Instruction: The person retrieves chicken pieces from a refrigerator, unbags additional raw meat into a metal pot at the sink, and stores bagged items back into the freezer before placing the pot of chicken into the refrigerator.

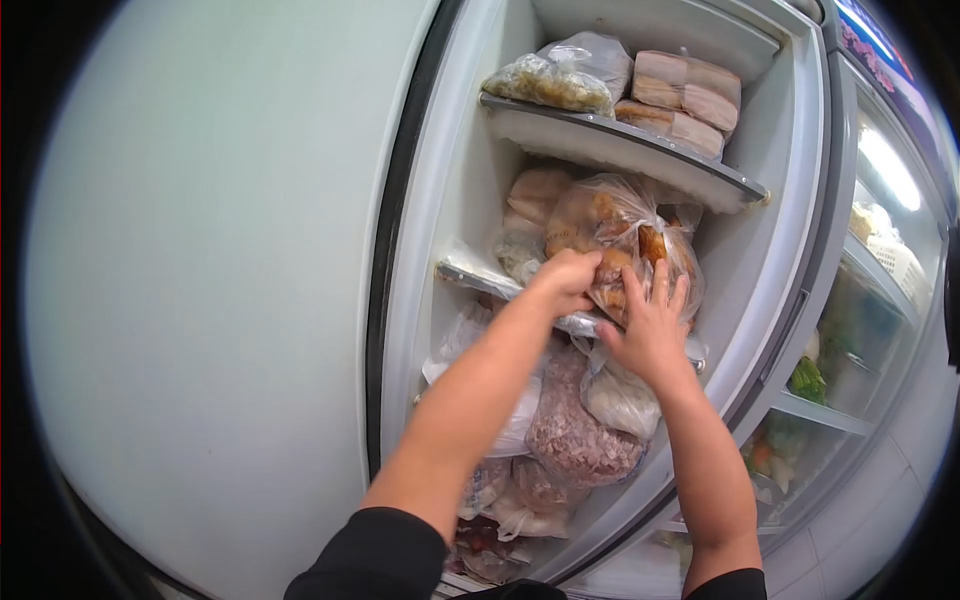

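A knotted clear plastic bag with orange-brown food (600, 215) sits on the middle shelf of an open upright freezer. My left hand (572, 279) is at the bag's lower left, its fingers curled on the plastic. Against the bag's lower front lies my right hand (652, 325), fingers spread over it. Behind and left of the bag is another bag with pale contents (538, 192). The middle shelf's edge (478, 280) passes beneath my hands.
Above, a frosted shelf (620, 148) holds a bag of greenish food (553, 82) and stacked pale blocks (685, 90). Below hangs a bag of pinkish pieces (580, 430) among other bags. A wide pale door (210, 250) stands left; a glass-front fridge (850, 330) stands right.
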`<state>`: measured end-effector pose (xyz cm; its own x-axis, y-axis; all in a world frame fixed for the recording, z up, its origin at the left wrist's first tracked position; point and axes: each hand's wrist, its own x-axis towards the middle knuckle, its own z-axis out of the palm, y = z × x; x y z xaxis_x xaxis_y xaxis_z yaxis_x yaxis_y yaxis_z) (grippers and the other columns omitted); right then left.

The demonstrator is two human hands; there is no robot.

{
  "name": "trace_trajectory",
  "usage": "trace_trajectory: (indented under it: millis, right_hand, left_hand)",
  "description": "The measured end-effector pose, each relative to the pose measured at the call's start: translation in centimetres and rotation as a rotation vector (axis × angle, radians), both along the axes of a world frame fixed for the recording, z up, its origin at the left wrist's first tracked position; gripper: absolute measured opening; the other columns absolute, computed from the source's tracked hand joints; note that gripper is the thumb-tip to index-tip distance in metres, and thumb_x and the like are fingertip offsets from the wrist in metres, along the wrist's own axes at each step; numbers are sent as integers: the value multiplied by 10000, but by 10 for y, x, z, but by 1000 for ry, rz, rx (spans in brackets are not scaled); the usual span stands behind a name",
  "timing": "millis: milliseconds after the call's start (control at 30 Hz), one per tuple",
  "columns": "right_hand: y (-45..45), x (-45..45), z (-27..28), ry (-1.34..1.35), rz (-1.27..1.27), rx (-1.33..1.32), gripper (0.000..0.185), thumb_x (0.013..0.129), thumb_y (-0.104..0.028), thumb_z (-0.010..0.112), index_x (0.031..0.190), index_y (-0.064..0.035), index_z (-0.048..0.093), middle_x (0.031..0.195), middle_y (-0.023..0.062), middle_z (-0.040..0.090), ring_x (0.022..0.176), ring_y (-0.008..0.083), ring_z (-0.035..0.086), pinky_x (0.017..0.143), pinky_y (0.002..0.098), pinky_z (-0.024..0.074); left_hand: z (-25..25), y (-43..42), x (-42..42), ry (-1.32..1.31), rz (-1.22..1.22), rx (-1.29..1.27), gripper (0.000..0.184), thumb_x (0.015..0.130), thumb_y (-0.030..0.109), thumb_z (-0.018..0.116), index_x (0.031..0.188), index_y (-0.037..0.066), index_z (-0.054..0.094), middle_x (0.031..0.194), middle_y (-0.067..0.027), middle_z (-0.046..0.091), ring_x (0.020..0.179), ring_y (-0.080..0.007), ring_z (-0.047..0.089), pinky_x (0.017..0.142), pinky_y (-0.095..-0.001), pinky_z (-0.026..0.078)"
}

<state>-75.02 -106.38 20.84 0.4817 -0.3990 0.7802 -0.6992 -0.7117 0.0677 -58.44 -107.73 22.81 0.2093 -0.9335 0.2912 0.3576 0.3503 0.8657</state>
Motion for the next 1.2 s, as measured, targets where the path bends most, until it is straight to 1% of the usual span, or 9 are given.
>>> trace_trajectory:
  millis: [133,233,333,433,500,700,900,1100,1200]
  right_hand:
    - [-24,0,-4,-16,55,-186,720,749,-209,760,1378,-140,417,1475,285,217,1321,578,206,1011,633,339]
    - [-34,-1,-6,-67,89,-209,695,738,-171,765,1353,-152,443,1454,272,257,1308,551,251,1022,590,354]
    - [-36,-2,-11,-88,97,-209,671,748,-186,759,1346,-165,455,1458,251,269,1317,524,263,1018,583,357]
    - [-34,-4,-15,-126,95,-213,652,758,-210,753,1342,-180,463,1465,221,281,1327,490,275,1020,573,353]
    - [-32,-3,-22,-175,94,-200,643,765,-237,749,1340,-188,466,1469,196,290,1334,466,281,1024,570,346]
    - [-39,-7,-19,-121,134,-190,614,785,-276,729,1337,-198,471,1469,162,309,1343,442,281,992,590,354]
    - [-38,2,-23,-119,108,-258,581,804,-290,698,1328,-156,487,1448,204,325,1300,459,319,999,593,335]
    - [-15,3,-30,-160,99,-380,714,776,-364,730,1366,-90,436,1435,240,303,1296,446,319,982,646,318]
    - [22,7,-65,-278,666,-119,806,762,-380,759,1393,-45,385,1422,277,297,1282,428,352,1021,593,321]
  left_hand:
    - [3,36,63,-1128,719,-169,528,866,228,658,1280,-58,497,1176,-186,627,1028,-268,638,896,-374,512]
    - [36,43,70,-1577,726,218,640,806,268,696,1351,25,465,1262,-216,572,1161,-329,562,979,-394,452]
    - [41,13,64,-1593,563,487,685,761,264,731,1346,25,466,1297,-220,545,1213,-323,525,1002,-402,435]
    - [20,-25,68,-1691,932,411,640,746,247,732,1304,29,505,1277,-220,561,1184,-315,552,978,-416,457]
    - [42,-28,99,-1722,840,542,514,797,234,665,1253,30,540,1220,-218,597,1139,-336,581,941,-430,482]
    - [82,2,108,-1427,1359,377,347,871,236,562,1156,50,627,1193,-216,612,1111,-349,593,946,-436,477]
    - [60,37,117,-1030,1051,98,445,866,256,574,1189,-49,575,1184,-293,588,1096,-398,587,899,-408,477]
    - [21,78,78,-232,898,-335,294,943,169,513,1125,-60,544,936,-138,619,857,-192,593,755,-333,492]
    - [2,116,42,-184,1011,-428,240,951,184,520,1042,-34,564,907,-102,609,802,-154,560,725,-319,481]
